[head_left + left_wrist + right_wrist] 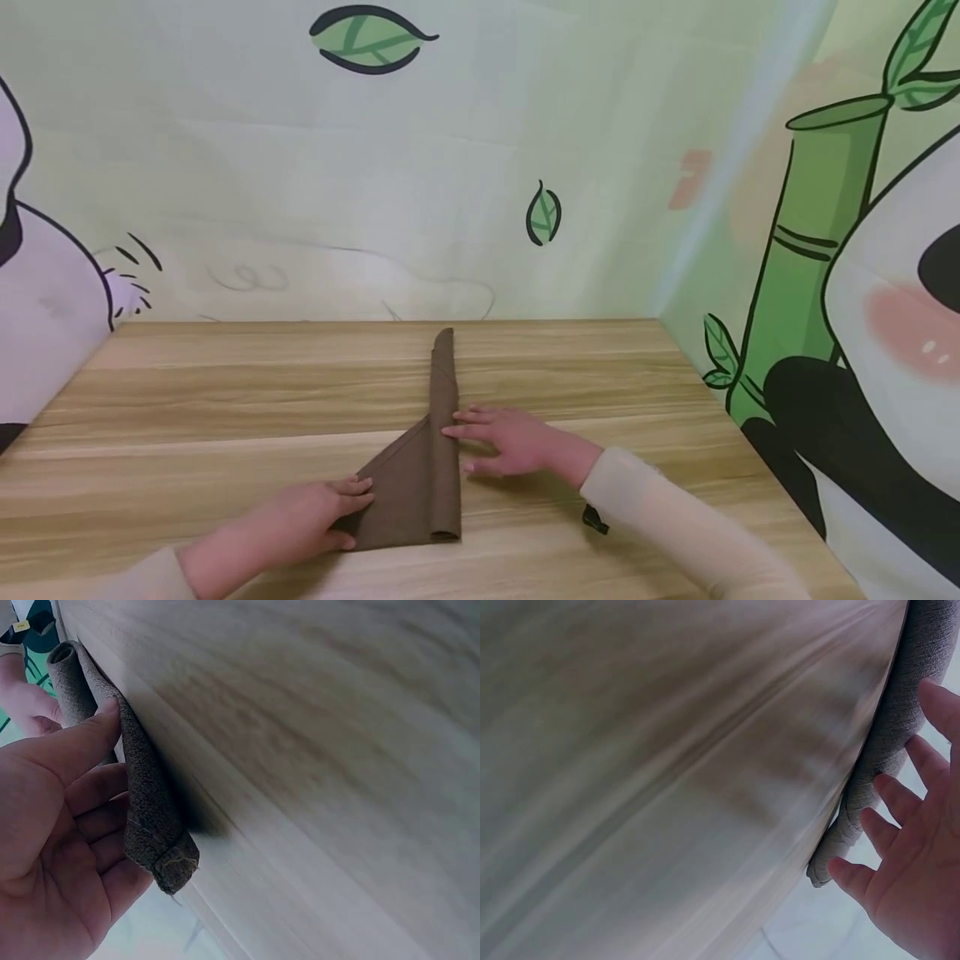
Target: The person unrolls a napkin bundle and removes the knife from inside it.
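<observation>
A dark brown cloth point(401, 492) lies on the wooden table, partly rolled. Its right side forms a narrow upright-running roll point(444, 433), and a flat triangular part spreads to the left. My left hand point(318, 517) holds the flat part's left corner, thumb at the near edge. In the left wrist view the folded corner point(169, 859) stands between thumb and fingers, the fingertips hidden behind it. My right hand point(517, 442) rests beside the roll, fingers spread and fairly straight, with fingertips at its right side. The right wrist view shows these fingertips point(889, 787) along the rolled cloth point(896, 712).
The wood-grain table point(225, 375) extends to a back wall point(450, 150) printed with leaves. A printed panda and bamboo panel point(817, 233) borders the right side. A small black device point(595, 521) shows under the right sleeve.
</observation>
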`<state>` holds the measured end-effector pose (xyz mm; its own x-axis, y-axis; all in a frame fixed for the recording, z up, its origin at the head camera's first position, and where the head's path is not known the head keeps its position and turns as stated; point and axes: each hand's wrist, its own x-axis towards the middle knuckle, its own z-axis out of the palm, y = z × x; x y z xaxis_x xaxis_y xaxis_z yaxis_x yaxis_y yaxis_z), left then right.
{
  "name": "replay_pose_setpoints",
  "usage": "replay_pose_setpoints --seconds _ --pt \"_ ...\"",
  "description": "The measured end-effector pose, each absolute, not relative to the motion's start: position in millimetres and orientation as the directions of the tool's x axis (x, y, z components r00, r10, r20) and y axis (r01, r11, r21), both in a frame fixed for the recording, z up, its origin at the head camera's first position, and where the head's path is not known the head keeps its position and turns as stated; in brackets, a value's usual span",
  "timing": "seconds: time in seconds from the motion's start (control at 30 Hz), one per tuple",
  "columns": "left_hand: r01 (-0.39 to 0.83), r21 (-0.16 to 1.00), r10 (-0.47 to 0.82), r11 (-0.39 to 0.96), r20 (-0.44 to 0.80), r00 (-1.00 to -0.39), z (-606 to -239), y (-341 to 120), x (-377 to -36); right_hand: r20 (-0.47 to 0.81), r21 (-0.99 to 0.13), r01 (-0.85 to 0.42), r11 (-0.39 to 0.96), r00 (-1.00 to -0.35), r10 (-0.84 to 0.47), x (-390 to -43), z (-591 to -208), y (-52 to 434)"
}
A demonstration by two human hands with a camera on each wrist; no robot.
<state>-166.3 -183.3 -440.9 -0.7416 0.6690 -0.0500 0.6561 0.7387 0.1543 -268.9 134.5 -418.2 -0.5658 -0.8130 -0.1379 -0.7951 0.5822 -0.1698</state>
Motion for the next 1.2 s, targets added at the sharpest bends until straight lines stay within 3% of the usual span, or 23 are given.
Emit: replay_pose_setpoints --seconds 0.23,0.47,0.73,1.0,1.2 --pt "0.638 0.158 0.654 0.754 -0.085 -0.751 -436 -183 -168 -0.134 -0.162 -0.804 0.573 -0.557 -0.820 -272 -418 121" --pt "0.698 0.112 0.703 0.708 -0.013 -0.711 -430 -166 -178 -0.144 -0.145 -0.800 0.582 -0.565 -0.812 -274 -411 86" --pt "0.660 0.109 0.669 0.743 -0.105 -0.736 -425 -153 -181 -0.226 -0.052 -0.791 0.609 -0.585 -0.779 -274 -423 53" --pt "0.619 0.131 0.633 0.774 -0.149 -0.760 -425 -149 -180 -0.267 -0.027 -0.765 0.643 -0.614 -0.742 -275 -427 59" --pt "0.601 0.151 0.620 0.785 -0.168 -0.766 -425 -150 -180 -0.271 -0.071 -0.754 0.653 -0.616 -0.740 -276 -425 73"
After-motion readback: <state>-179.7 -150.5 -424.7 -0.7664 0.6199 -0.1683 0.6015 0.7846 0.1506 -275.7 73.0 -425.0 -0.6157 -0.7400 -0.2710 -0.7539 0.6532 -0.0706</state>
